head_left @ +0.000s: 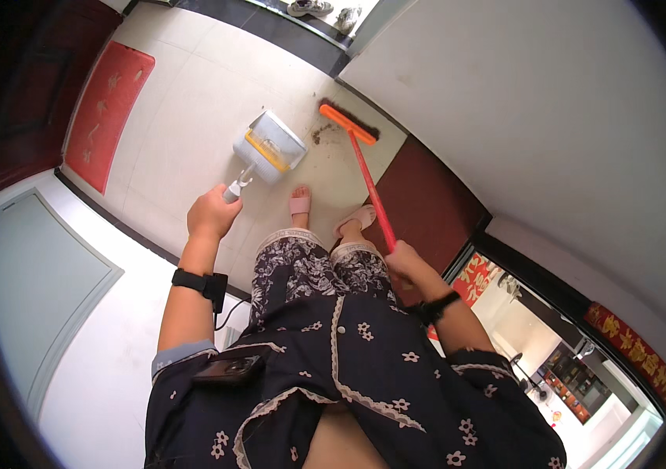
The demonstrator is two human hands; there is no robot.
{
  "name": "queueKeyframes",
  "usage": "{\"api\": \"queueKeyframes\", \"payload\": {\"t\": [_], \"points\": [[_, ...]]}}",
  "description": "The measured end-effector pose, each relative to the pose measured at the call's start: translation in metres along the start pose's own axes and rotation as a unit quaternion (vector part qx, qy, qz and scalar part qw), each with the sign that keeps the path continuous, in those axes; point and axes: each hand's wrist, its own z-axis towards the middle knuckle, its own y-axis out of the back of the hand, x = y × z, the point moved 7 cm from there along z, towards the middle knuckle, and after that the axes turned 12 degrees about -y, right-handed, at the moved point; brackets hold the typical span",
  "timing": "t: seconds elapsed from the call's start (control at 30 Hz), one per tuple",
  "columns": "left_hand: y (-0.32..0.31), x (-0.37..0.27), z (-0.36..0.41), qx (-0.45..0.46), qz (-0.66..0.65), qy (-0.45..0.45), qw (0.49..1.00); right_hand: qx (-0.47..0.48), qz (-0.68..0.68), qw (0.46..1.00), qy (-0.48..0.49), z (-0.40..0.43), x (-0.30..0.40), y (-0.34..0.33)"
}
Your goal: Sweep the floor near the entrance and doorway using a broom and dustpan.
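Observation:
My left hand (213, 215) is closed around the grey handle of a long-handled dustpan (271, 146). The pan is pale grey with a yellow strip and stands on the tiles, its open side facing the broom. My right hand (406, 259) grips the red pole of a broom (368, 182). Its orange head (347, 124) with dark bristles rests on the floor near the wall, to the right of the dustpan. Between the two lies a small patch of brown dirt (322, 133), apart from the pan. A few crumbs are scattered beyond it.
A red mat (111, 111) lies before a dark red door (45, 82) at the left. A dark red mat (432, 193) is by the doorway on the right. Shoes (310, 7) stand past the dark threshold (274, 29). My feet in pink slippers (300, 204) are just below the dustpan.

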Motion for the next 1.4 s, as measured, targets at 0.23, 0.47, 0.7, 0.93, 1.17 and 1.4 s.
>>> {"api": "queueKeyframes", "payload": {"t": [0.23, 0.47, 0.7, 0.93, 1.17, 1.4], "points": [[-0.001, 0.03, -0.029, -0.047, -0.018, 0.0, 0.999, 0.052, 0.08, 0.994, -0.05, -0.054, 0.028, 0.057], [0.0, 0.021, -0.059, -0.061, -0.063, 0.059, 0.994, 0.049, -0.104, 0.991, 0.069, 0.136, 0.13, 0.022], [-0.024, 0.075, -0.117, -0.114, -0.109, 0.145, 0.977, 0.065, -0.065, 0.995, 0.035, 0.009, 0.104, 0.036], [-0.031, 0.101, -0.148, -0.107, -0.107, 0.183, 0.972, 0.119, 0.013, 0.993, 0.0, -0.018, 0.102, 0.121], [-0.037, 0.082, -0.162, -0.149, -0.081, 0.225, 0.96, 0.041, -0.107, 0.993, 0.012, 0.102, 0.262, 0.139], [-0.043, 0.1, -0.182, -0.155, -0.166, 0.304, 0.925, 0.066, -0.234, 0.969, 0.054, 0.11, 0.246, 0.094]]}}
